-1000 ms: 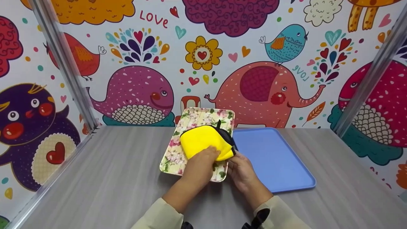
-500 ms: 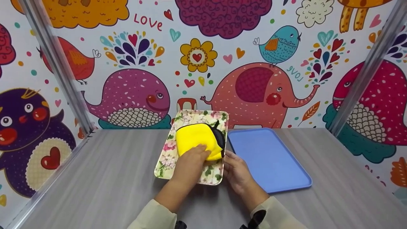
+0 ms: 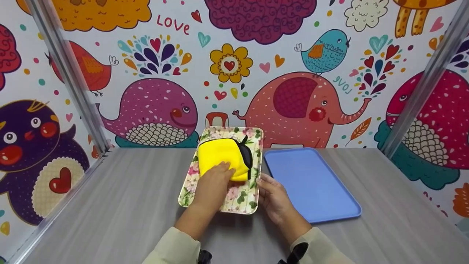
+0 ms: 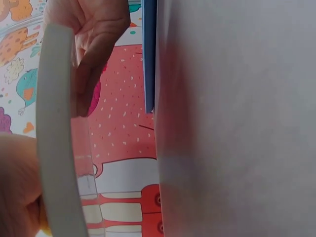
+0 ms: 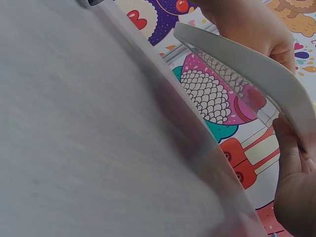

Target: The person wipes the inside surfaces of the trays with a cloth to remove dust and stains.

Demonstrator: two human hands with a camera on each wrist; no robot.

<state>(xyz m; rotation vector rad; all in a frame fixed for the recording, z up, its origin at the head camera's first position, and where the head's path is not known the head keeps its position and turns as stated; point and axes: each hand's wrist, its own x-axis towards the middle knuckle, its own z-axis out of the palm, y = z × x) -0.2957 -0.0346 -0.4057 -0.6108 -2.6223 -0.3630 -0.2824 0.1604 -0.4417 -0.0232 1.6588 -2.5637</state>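
Observation:
A floral tray (image 3: 243,200) is held above the table, tilted, with a folded yellow cloth (image 3: 216,152) with black edging lying on it. My left hand (image 3: 212,187) rests on the cloth's lower part, its fingers extended over it. At the tray's right edge, my right hand (image 3: 274,198) grips the rim, thumb on top and the other fingers partly hidden below. The left wrist view has the tray's pale side (image 4: 54,133) between both hands. In the right wrist view, the right hand (image 5: 296,182) holds the tray's edge (image 5: 247,61).
A blue tray (image 3: 315,183) lies on the grey table (image 3: 135,183), just right of the floral tray. Behind the table stands a wall (image 3: 227,99) with printed animals, and metal posts (image 3: 69,77) rise at the corners.
The cloth has shifted left on the floral tray, away from its right rim, with my left hand on it. The floral tray has also moved slightly left, away from the blue tray.

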